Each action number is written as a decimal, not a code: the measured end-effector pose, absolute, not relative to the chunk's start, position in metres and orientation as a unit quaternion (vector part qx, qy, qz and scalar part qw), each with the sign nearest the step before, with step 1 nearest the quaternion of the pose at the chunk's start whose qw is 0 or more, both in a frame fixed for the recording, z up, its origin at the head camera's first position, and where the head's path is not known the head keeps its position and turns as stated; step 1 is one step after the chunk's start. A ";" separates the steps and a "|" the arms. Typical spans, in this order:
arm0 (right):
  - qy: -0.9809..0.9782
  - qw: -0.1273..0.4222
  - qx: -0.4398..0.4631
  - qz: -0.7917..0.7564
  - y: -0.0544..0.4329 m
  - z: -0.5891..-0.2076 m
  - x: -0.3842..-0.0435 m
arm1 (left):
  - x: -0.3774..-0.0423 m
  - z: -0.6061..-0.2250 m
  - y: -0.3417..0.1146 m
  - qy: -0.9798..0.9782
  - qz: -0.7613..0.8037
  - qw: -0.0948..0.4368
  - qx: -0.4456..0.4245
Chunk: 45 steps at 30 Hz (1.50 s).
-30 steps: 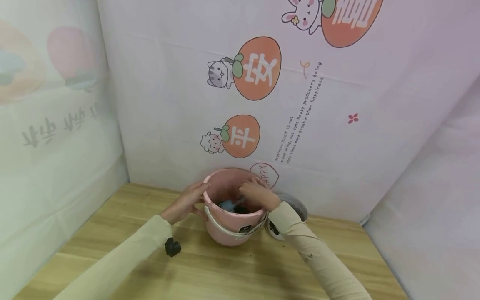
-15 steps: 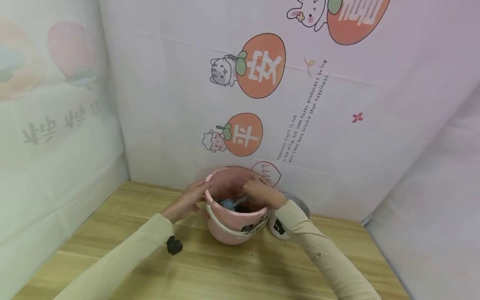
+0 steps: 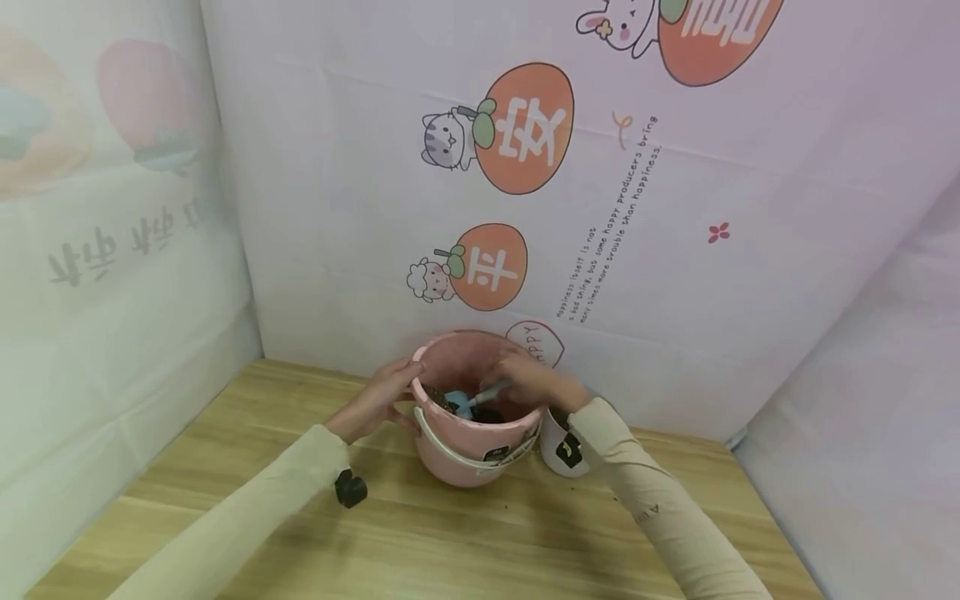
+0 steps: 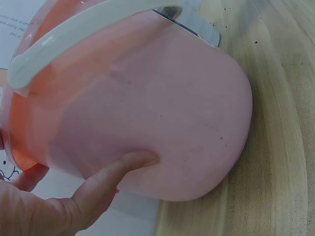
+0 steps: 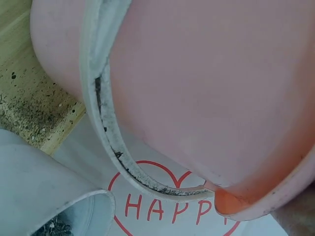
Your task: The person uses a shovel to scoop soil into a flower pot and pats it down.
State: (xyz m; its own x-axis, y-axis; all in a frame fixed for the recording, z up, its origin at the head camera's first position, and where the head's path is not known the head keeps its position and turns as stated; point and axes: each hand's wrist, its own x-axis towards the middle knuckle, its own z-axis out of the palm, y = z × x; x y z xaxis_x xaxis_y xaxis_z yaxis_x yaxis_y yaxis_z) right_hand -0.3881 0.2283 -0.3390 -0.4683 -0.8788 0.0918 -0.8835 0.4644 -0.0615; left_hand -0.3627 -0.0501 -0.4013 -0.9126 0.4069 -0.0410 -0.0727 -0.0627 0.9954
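A pink bucket [image 3: 450,462] with dark soil inside stands on the wooden table by the back sheet. My left hand [image 3: 378,402] grips its left rim; in the left wrist view the thumb [image 4: 140,160] presses on the outer wall. Inside the bucket's mouth, my right hand [image 3: 528,380] holds a small hand trowel by its pale handle, with the blue scoop [image 3: 459,404] low by the soil. The right wrist view shows the bucket's outside instead of that hand's fingers. Right of the bucket is a white pot [image 3: 561,450] with some soil in it.
The bucket's white carrying handle [image 5: 115,142] hangs down along its front, with soil caught in it. Soil crumbs [image 5: 39,118] lie scattered on the table near the pot. Printed white sheets [image 3: 360,208] enclose the table at the back and both sides.
The right hand has shifted to the right and turned, so more of the trowel's handle and scoop shows. More of the white pot is visible. The left hand keeps its hold on the rim.
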 end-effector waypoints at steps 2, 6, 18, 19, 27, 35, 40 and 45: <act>-0.858 0.019 0.510 0.052 0.230 -0.340 -0.387 | -0.362 -0.403 -0.049 0.662 0.719 0.168 0.126; -0.864 0.014 0.501 0.051 0.233 -0.339 -0.386 | -0.362 -0.404 -0.047 0.660 0.721 0.171 0.125; -0.886 0.011 0.460 0.053 0.230 -0.328 -0.379 | -0.364 -0.401 -0.049 0.668 0.717 0.161 0.120; -0.888 0.008 0.456 0.053 0.230 -0.328 -0.379 | -0.364 -0.401 -0.048 0.667 0.718 0.162 0.118; -0.887 -0.004 0.457 0.061 0.232 -0.329 -0.379 | -0.362 -0.404 -0.047 0.668 0.718 0.162 0.109; -0.887 -0.008 0.456 0.079 0.240 -0.319 -0.376 | -0.361 -0.400 -0.045 0.675 0.714 0.155 0.104; -0.888 -0.004 0.447 0.107 0.252 -0.311 -0.374 | -0.361 -0.400 -0.044 0.676 0.715 0.148 0.099; -0.873 -0.009 0.464 0.154 0.266 -0.311 -0.374 | -0.361 -0.403 -0.044 0.674 0.716 0.152 0.101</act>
State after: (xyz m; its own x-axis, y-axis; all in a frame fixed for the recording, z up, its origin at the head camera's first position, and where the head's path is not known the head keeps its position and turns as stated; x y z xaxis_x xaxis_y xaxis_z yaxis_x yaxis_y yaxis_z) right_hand -0.3740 0.2655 -0.3110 -0.5701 -0.8116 0.1279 -0.8063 0.5228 -0.2769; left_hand -0.3613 -0.0444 -0.4028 -0.9333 0.3540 -0.0608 -0.0820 -0.0452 0.9956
